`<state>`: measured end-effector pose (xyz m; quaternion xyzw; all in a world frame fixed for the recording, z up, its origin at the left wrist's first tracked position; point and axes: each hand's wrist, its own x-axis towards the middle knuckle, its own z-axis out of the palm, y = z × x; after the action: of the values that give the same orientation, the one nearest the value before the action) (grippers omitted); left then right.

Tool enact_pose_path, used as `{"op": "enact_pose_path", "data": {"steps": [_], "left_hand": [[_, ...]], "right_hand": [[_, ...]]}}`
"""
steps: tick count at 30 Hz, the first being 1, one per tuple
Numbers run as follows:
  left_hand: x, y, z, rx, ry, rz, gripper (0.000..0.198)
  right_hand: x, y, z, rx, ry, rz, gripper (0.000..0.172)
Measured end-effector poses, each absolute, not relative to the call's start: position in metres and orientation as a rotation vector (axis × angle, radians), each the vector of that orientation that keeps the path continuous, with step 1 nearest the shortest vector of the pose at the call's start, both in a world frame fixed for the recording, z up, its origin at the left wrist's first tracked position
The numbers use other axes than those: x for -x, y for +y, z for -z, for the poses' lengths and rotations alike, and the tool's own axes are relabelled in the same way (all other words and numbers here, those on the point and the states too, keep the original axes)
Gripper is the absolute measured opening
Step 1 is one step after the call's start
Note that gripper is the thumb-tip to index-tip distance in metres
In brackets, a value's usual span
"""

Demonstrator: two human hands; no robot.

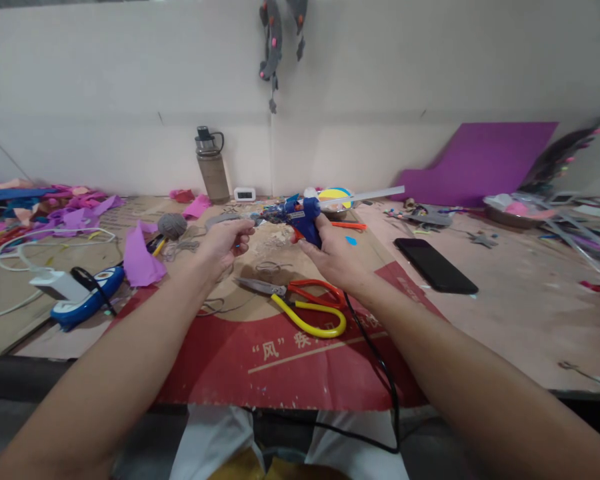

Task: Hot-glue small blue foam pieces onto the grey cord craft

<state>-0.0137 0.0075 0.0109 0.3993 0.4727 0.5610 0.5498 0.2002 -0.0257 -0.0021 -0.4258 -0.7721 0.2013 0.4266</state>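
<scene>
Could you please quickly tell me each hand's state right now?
Left hand: curled closed; whether it holds anything cannot be told.
Right hand: closed, holding the glue gun.

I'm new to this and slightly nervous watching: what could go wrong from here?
The glue gun in the right hand points toward the left hand; if hot, it might burn it. The black cord hangs in a low loop and could snag. The scissors lie close by and might nick a wrist.

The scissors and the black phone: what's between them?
In the head view, the right forearm and a black cord run between the scissors and the phone.
</scene>
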Motion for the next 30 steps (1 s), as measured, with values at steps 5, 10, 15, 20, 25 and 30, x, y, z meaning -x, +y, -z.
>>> {"op": "enact_pose_path", "data": {"steps": [5,10,15,20,25,30], "left_hand": [[0.013,0.0071,-0.0114,-0.95,1.121,-1.323,0.013],[0.0126,0.0064,-0.012,-0.955,1.106,-1.335,0.011],[0.0124,0.0063,-0.0123,-0.95,1.103,-1.344,0.011],[0.0129,0.0069,-0.0123,-0.928,1.132,-1.353,0.011],[0.013,0.007,-0.0121,-0.931,1.127,-1.351,0.011],[0.0123,0.0066,-0.0128,-0.936,1.118,-1.343,0.013]], "right_hand": [[-0.2002,-0.0254,0.0024,1.111,-1.935,-0.481,0.04],[-0.1996,-0.0253,0.0028,1.095,-1.932,-0.473,0.041],[-0.1993,-0.0271,0.0011,1.146,-1.934,-0.451,0.04],[-0.2002,-0.0256,0.0023,1.122,-1.934,-0.456,0.043],[-0.2004,-0.0255,0.0029,1.105,-1.931,-0.451,0.044],[-0.1996,-0.0278,0.0004,1.131,-1.948,-0.444,0.039]]}}
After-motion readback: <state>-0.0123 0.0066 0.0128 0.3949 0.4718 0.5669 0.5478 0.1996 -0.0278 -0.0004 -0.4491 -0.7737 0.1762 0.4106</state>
